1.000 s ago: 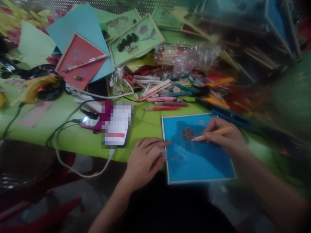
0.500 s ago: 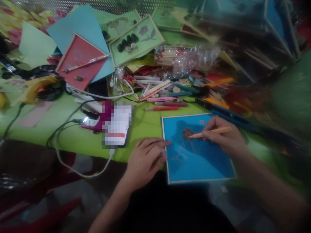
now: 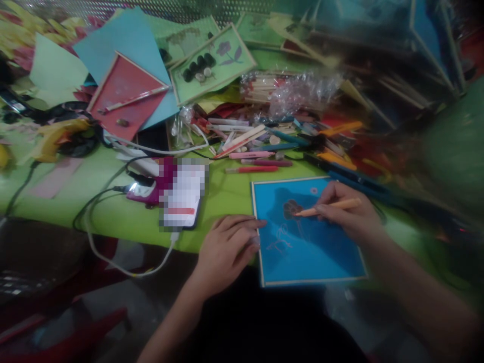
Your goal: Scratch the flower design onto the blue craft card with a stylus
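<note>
A blue board (image 3: pixel 298 262) with a pale raised frame lies in front of me, its near edge past the table's edge. It bears a dark flower drawing (image 3: pixel 291 207) and faint pinkish outlines. My right hand (image 3: pixel 346 206) pinches an orange felt-tip pen (image 3: pixel 342 203), the tip touching the flower's lower right side. At the board's left edge, my left hand (image 3: pixel 229 247) grips the frame. Its fingertips reach over the rim, with the thumb close below.
A phone (image 3: pixel 183 194) with a blurred screen is plugged into a white cable. Behind the board lie several markers (image 3: pixel 259 169) and sticks. Further back are a green framed picture (image 3: pixel 212 65) with black stones and a red framed board (image 3: pixel 128 96). A yellow glue gun (image 3: pixel 56 138) lies left.
Almost nothing differs. The pen in my right hand has shifted very slightly at the flower; my left hand and the board stay in place.
</note>
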Motion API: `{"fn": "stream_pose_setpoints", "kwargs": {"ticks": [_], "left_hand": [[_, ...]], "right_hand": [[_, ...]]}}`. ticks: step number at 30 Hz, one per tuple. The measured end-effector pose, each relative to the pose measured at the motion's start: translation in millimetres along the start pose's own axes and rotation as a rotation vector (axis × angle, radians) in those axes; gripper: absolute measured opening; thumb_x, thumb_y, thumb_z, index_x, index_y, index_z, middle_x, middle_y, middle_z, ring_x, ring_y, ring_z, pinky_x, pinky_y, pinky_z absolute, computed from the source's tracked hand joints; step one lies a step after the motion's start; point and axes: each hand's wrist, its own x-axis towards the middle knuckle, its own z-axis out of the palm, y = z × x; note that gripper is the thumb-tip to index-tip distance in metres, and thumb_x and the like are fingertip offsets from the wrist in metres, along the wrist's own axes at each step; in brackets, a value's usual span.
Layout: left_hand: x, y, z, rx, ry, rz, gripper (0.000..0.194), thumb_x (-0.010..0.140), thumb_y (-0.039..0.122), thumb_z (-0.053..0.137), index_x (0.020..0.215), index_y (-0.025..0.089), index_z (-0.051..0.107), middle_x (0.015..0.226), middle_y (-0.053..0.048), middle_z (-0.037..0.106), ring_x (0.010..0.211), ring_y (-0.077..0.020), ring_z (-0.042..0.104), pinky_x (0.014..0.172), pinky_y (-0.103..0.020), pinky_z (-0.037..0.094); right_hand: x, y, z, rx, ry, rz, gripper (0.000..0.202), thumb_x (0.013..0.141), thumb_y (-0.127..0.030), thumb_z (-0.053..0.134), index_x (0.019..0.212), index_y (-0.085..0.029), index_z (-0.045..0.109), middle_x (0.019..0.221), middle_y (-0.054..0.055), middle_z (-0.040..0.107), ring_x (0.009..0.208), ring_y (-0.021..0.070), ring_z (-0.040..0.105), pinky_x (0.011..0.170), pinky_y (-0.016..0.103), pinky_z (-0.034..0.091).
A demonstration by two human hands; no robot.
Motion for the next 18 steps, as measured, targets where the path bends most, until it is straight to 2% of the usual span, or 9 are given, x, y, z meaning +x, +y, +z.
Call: {"fn": "stream_pose_setpoints", "kwargs": {"ticks": [7,12,18], "left_hand": [[-0.9,-0.5,0.7,-0.013,-0.001,-0.001,0.011,0.108,0.024,0.052,0.099,0.025,0.059,0.134,0.000,0.079,0.120,-0.0220,0.070,0.095,-0.041,0.043],[-2.3,-2.2,1.2,-0.009,0.000,0.003,0.011,0.109,0.025,0.052,0.100,0.025,0.058,0.135,0.000,0.078,0.121,-0.0219,0.069,0.096,-0.041,0.042],[-1.2,-2.0,0.8,-0.010,0.005,0.013,0.011,0.109,0.024,0.051,0.101,0.025,0.058,0.135,0.001,0.078,0.120,-0.0222,0.070,0.095,-0.041,0.043]], "right_hand": [[-2.4,6.5,-2.0,-0.026,-0.005,0.028,0.023,0.084,-0.036,0.078,0.071,-0.025,0.064,0.061,-0.002,0.067,0.056,0.0159,0.055,0.064,0.035,0.046],[-2.8,9.6,-4.2,-0.023,-0.011,0.039,0.023,0.082,-0.039,0.078,0.071,-0.025,0.064,0.063,-0.001,0.066,0.059,0.0176,0.057,0.061,0.034,0.043],[-1.0,5.9,-3.2,0.011,0.015,0.054,0.019,0.079,-0.032,0.079,0.069,-0.024,0.064,0.063,-0.001,0.064,0.058,0.0160,0.055,0.056,0.030,0.040]]}}
